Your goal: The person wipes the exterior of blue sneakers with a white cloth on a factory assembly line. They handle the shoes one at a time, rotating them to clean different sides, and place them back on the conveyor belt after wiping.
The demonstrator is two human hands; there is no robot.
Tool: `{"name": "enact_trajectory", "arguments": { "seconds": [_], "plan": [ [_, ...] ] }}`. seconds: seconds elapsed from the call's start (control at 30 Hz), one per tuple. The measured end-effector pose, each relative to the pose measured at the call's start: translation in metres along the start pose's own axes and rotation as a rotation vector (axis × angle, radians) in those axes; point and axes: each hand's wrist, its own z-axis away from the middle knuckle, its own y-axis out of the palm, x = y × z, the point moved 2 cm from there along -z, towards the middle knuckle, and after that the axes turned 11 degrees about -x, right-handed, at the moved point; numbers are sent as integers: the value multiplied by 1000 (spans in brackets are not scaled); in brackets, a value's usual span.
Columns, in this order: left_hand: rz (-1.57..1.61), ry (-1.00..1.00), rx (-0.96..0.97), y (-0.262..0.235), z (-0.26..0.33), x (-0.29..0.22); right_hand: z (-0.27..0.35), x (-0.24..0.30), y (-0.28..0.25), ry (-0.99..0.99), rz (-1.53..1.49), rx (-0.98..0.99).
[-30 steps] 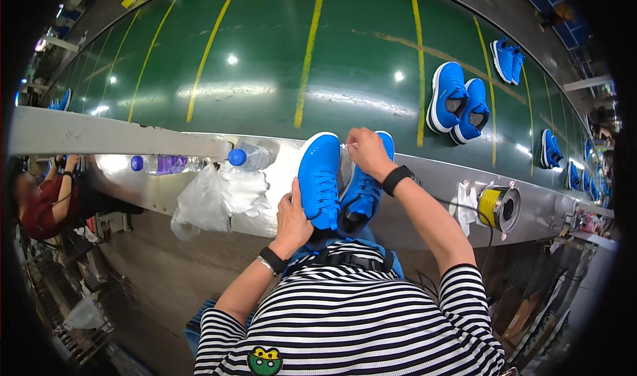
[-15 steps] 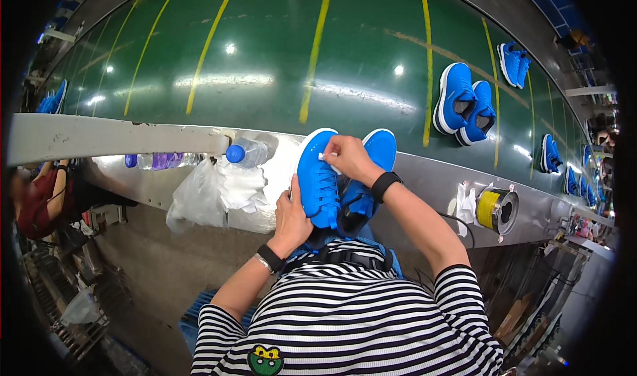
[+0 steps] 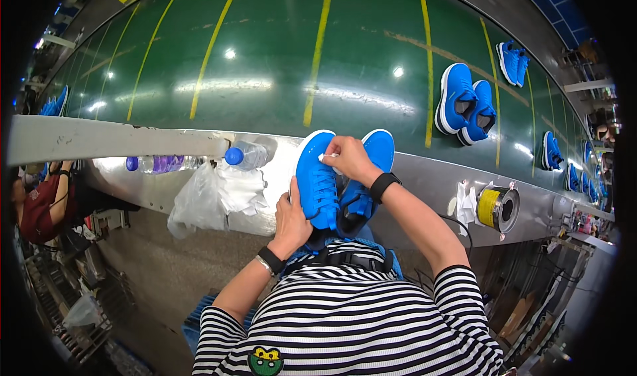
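Note:
Two blue sneakers with white soles stand side by side in front of me at the bench edge, toes pointing away. My left hand (image 3: 292, 225) grips the outer side of the left sneaker (image 3: 308, 170), thumb up along its edge. Over the same shoe, my right hand (image 3: 350, 158) pinches a small white wad (image 3: 327, 157), perhaps cloth or tissue, against the upper beside the laces. The right sneaker (image 3: 380, 149) stands under my right wrist, and my hand and forearm cover part of it.
Beyond the metal bench runs a green conveyor belt (image 3: 265, 58) carrying more blue sneakers (image 3: 456, 101) at right. Left of me are a blue-capped bottle (image 3: 249, 155), white cloths (image 3: 240, 189) and a plastic bag (image 3: 192, 200). A yellow-labelled reel (image 3: 490, 208) sits right. Another person (image 3: 43, 207) is at far left.
My hands and the two sneakers stay in nearly the same places, with the white wad still on the left shoe. The person at far left has shifted slightly.

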Motion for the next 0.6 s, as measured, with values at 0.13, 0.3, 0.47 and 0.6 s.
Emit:
{"name": "enact_trajectory", "arguments": {
  "seconds": [0.13, 0.3, 0.47, 0.6],
  "plan": [
    [19, -7, 7, -1, -2, -2, -7, -13, 4, -76, -23, -99],
    [12, -3, -9, 0, -1, -1, -1, -3, 2, -44, -7, -26],
    [17, -17, -3, 0, 0, -1, -9, -10, 0, -117, 16, -163],
    [9, -9, -2, 0, -1, 1, -4, -6, 1, -86, 10, -87]
  ]
}}
